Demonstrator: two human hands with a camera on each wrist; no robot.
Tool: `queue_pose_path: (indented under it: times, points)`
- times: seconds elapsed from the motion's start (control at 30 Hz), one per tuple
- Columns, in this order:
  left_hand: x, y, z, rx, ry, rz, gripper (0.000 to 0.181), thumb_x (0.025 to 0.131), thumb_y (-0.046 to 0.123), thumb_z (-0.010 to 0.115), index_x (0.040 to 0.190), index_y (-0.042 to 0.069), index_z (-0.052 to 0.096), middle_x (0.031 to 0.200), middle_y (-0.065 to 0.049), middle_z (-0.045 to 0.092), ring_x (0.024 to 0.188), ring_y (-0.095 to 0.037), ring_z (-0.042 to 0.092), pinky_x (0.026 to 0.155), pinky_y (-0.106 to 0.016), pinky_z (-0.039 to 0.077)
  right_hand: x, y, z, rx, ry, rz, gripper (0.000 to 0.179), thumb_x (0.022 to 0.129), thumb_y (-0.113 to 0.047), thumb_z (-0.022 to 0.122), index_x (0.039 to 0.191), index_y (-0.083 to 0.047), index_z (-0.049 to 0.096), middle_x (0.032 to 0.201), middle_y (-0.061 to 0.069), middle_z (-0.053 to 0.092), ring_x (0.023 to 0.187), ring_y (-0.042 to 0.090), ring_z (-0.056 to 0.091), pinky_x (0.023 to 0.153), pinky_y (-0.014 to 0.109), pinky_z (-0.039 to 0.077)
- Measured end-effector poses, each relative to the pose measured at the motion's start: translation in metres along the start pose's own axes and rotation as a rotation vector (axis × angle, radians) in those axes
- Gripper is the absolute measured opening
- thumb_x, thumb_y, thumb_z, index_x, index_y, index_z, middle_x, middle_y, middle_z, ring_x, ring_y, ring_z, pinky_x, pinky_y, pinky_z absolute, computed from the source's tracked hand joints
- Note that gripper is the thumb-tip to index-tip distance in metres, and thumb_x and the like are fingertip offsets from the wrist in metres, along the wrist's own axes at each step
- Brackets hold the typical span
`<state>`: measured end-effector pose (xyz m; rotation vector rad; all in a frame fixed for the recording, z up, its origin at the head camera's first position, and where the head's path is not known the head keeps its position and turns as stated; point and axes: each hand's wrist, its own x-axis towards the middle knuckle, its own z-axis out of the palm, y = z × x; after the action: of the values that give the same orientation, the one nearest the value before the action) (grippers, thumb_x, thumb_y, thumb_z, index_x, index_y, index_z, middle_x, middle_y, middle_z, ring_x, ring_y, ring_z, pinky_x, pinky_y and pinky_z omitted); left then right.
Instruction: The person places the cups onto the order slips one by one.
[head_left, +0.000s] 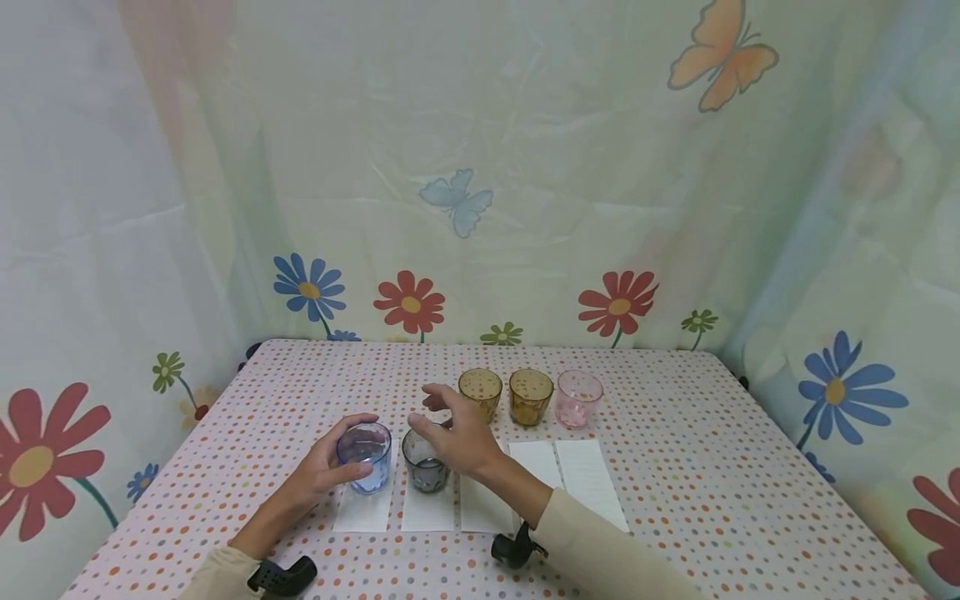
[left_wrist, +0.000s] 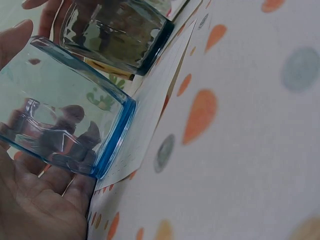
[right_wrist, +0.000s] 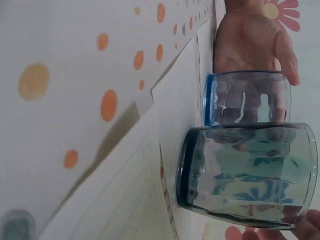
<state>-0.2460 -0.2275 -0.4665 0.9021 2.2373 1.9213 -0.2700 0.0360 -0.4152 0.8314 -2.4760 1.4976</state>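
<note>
Blue glass (head_left: 378, 458) is partly covered in the head view by the left hand's (head_left: 326, 462) thumb, with some fingers lost behind it, and the left wrist view cuts off part of its mouth. Grey glass (head_left: 430, 477) has part of its rim hidden by the right hand (head_left: 461, 439), whose fingertips are cropped in the right wrist view. Both glasses are upright, mouths up, long axes vertical, seeming to rest on white sheets (head_left: 362, 515). The left hand curves round the blue glass, holding it between thumb and fingers, palm on its left side. The right hand, thumb and fingers spread, is over the grey glass's right side and rim; whether it touches, I cannot tell.
</note>
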Motion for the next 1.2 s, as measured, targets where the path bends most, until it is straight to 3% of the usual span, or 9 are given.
queue_pose_path:
  times: [0.1,0.23,0.37,0.57,0.93,1.2]
  points:
    - [0.001,0.0,0.001,0.006,0.004,-0.003,0.062,0.097,0.0,0.059,0.153,0.003,0.032,0.138,-0.026,0.053,0.126,-0.037,0.057,0.106,-0.03,0.046,0.0,-0.001,-0.002,-0.09,0.098,-0.043,0.053,0.1,-0.041,0.062,0.142,-0.009,0.055,0.129,0.012,0.066,0.12,0.026,0.061,0.087,0.045,0.057]
    - [0.001,0.0,0.001,-0.002,0.008,-0.022,0.063,0.097,0.001,0.059,0.153,0.002,0.031,0.139,-0.025,0.053,0.126,-0.034,0.057,0.105,-0.03,0.046,0.0,-0.001,-0.004,-0.277,0.184,-0.098,0.053,0.1,-0.042,0.061,0.14,-0.008,0.057,0.131,0.011,0.066,0.121,0.026,0.062,0.094,0.047,0.054]
    - [0.0,-0.001,0.001,0.003,0.008,-0.021,0.064,0.097,0.001,0.059,0.153,0.0,0.03,0.139,-0.025,0.053,0.126,-0.033,0.058,0.105,-0.029,0.046,0.0,0.003,-0.007,-0.435,0.244,-0.158,0.05,0.098,-0.039,0.063,0.137,-0.008,0.058,0.131,0.01,0.064,0.124,0.027,0.059,0.1,0.047,0.051]
    - [-0.001,-0.001,0.001,0.011,0.012,-0.013,0.063,0.097,0.004,0.062,0.153,0.005,0.033,0.138,-0.025,0.053,0.125,-0.029,0.059,0.105,-0.027,0.046,0.004,0.014,-0.012,-0.572,0.319,-0.212,0.05,0.095,-0.036,0.067,0.132,-0.004,0.061,0.131,0.013,0.062,0.125,0.031,0.053,0.105,0.048,0.046]
    - [-0.001,0.0,0.0,0.012,0.011,-0.006,0.062,0.097,0.004,0.061,0.153,0.006,0.034,0.138,-0.026,0.053,0.126,-0.034,0.058,0.106,-0.03,0.046,0.012,0.027,-0.022,-0.7,0.384,-0.182,0.054,0.088,-0.033,0.073,0.13,-0.001,0.06,0.131,0.017,0.06,0.121,0.036,0.054,0.103,0.049,0.046]
    - [-0.001,0.0,0.0,0.022,0.014,-0.017,0.062,0.097,0.005,0.062,0.153,0.008,0.035,0.138,-0.024,0.053,0.126,-0.034,0.057,0.106,-0.03,0.046,0.015,0.032,-0.025,-0.732,0.286,-0.056,0.068,0.092,-0.039,0.069,0.144,0.0,0.049,0.146,0.019,0.051,0.133,0.037,0.048,0.111,0.05,0.041]
